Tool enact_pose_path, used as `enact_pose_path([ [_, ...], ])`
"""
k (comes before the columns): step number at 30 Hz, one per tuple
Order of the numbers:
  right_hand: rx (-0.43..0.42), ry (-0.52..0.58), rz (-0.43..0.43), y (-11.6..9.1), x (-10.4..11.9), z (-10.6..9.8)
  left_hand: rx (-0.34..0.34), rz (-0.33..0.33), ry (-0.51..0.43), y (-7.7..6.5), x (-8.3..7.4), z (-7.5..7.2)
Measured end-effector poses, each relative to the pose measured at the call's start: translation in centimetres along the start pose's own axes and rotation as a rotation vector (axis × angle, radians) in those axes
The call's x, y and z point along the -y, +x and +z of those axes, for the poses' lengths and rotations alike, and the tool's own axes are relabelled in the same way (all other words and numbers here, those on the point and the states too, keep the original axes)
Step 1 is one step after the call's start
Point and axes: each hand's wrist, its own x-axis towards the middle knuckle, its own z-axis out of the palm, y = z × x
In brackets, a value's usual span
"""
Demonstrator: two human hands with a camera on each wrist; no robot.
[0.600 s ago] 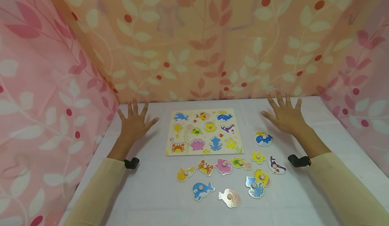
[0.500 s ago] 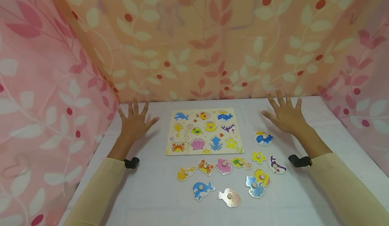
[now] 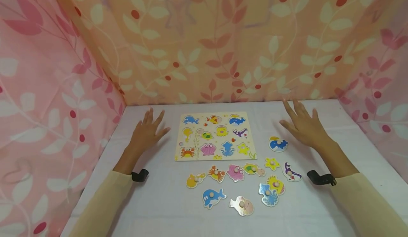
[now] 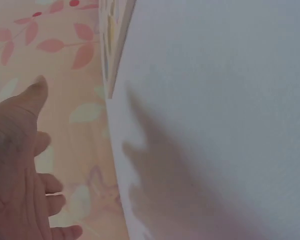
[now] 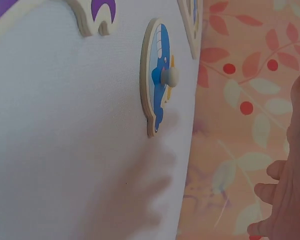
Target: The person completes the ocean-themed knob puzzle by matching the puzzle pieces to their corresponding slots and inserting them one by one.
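Note:
My left hand hovers left of a wooden peg puzzle board, fingers spread and holding nothing. Over on the right, my right hand is also spread and bare, with a blue whale piece below it. Sea-animal pieces with round knobs lie in front of the board: a seahorse, crab, pink shell, turtle, star and purple piece. Nearer lie a blue dolphin and shiny fish; a squid piece overlaps a yellow octopus piece.
A white cloth covers the table. Orange leaf-patterned fabric hangs along the back edge, with pink fabric at the left and more at the right. Black wrist mounts sit at both sleeve cuffs.
Both hands have tilted, their fingers drawing a little closer together, and have shifted slightly right in view. The head view has moved slightly; the board and pieces keep their arrangement.

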Motion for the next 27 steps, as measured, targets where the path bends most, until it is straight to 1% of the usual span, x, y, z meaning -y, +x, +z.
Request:
enact_pose_path([
  [5, 0.083, 0.11, -0.011, -1.1, 0.3, 0.0, 0.072, 0.023, -0.054, -0.9, -1.1, -0.5],
  [7, 0.115, 0.142, -0.002, -1.4, 0.4, 0.0, 0.105, 0.026, -0.093, -1.2, -1.6, -0.5],
  [12, 0.186, 0.193, 0.04, -2.0, 1.1, 0.1, 0.144, 0.045, -0.151, -1.5, -2.3, -0.2],
  [14, 0.195, 0.202, 0.048, -2.2, 1.2, 0.2, 0.15, 0.042, -0.158, -1.6, -2.6, -0.2],
  [16, 0.192, 0.203, 0.047, -2.3, 1.2, 0.3, 0.16, 0.026, -0.174, -1.7, -3.1, -0.2],
  [20, 0.176, 0.205, 0.012, -2.3, 1.2, 0.7, 0.177, -0.007, -0.209, -2.0, -3.7, -0.1],
  [23, 0.172, 0.203, -0.014, -2.3, 1.4, 0.9, 0.181, -0.001, -0.213, -2.0, -3.9, -0.1],
  [27, 0.189, 0.208, -0.016, -2.2, 1.7, 1.0, 0.173, 0.023, -0.205, -1.8, -3.8, 0.1],
])
